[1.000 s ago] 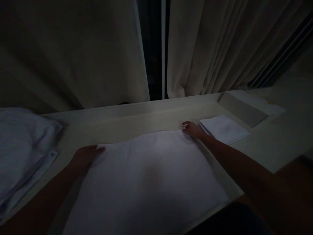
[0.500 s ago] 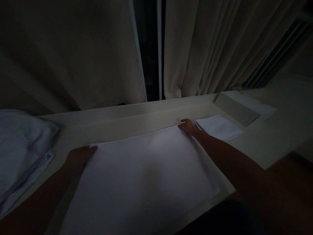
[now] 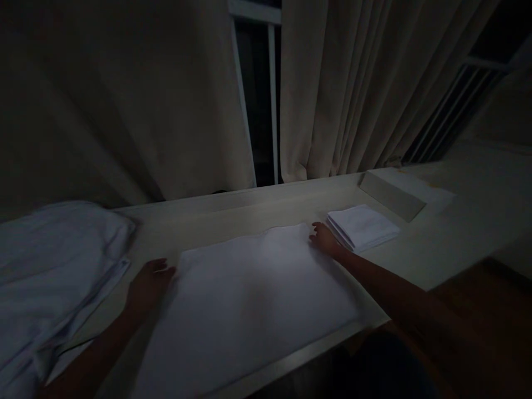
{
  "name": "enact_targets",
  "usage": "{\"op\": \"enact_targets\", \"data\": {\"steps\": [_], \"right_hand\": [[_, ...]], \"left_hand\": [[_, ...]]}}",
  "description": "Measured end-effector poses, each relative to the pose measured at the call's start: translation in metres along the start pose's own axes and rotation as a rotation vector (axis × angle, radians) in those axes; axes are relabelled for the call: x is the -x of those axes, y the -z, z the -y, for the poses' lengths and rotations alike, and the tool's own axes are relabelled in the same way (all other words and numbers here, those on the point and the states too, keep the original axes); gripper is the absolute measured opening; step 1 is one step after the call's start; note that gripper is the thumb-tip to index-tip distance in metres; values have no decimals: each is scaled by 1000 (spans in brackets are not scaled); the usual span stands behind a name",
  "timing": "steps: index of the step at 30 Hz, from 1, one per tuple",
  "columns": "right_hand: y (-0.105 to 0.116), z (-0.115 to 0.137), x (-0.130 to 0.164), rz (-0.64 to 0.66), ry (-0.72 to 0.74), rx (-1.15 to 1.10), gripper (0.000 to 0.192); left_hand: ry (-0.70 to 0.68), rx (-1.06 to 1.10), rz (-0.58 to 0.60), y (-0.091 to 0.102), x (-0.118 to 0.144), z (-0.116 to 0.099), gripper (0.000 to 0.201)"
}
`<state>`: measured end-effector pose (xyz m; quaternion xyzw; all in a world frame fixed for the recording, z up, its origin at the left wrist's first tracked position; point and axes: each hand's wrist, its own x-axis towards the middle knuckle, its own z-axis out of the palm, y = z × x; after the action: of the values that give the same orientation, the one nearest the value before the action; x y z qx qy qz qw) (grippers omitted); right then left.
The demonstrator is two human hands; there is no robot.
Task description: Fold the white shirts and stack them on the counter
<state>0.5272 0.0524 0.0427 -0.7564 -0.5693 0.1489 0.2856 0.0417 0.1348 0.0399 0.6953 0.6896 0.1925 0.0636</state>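
Note:
A white cloth [image 3: 249, 293] lies spread flat on a pale table [image 3: 233, 208] in dim light. My left hand [image 3: 147, 285] rests at the cloth's far left corner, fingers on its edge. At the far right corner my right hand [image 3: 324, 239] presses on the cloth. Whether either hand pinches the fabric is too dark to tell. A small stack of folded white cloths [image 3: 361, 226] sits just right of my right hand, almost touching it.
A heap of white linen [image 3: 50, 260] lies at the table's left end. A pale flat box [image 3: 399, 191] stands at the back right. Beige curtains [image 3: 353, 83] hang behind the table, with a dark window gap [image 3: 260, 111] between them.
The view has tilted up and shifted. The cloth's far edge has come slightly toward me, both hands staying at its far corners.

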Motion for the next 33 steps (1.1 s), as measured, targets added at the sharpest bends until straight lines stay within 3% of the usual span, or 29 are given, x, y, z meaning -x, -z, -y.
{"op": "enact_targets", "data": {"steps": [3, 6, 8, 11, 15, 21, 24, 33], "right_hand": [[-26, 25, 65, 17, 206, 75, 45], [-66, 55, 142, 60, 437, 153, 48], [-92, 72, 187, 96, 516, 164, 49], [-117, 83, 227, 154, 562, 153, 53], [-113, 65, 236, 146, 466, 179, 58], [-63, 0, 224, 25, 247, 352, 64], [-48, -23, 222, 4, 188, 429, 68], [-57, -37, 218, -2, 192, 509, 75]], "left_hand": [[-167, 44, 71, -16, 62, -15, 45], [-551, 32, 135, -36, 134, -44, 45], [-745, -46, 175, -48, 174, -63, 49], [-842, -146, 171, -63, 208, -79, 55], [-764, -199, 112, -74, 220, -78, 57], [-696, -184, 92, -73, 221, -73, 59], [-705, -183, 88, -75, 222, -73, 59], [-705, -223, 68, -81, 222, -72, 59]]}}
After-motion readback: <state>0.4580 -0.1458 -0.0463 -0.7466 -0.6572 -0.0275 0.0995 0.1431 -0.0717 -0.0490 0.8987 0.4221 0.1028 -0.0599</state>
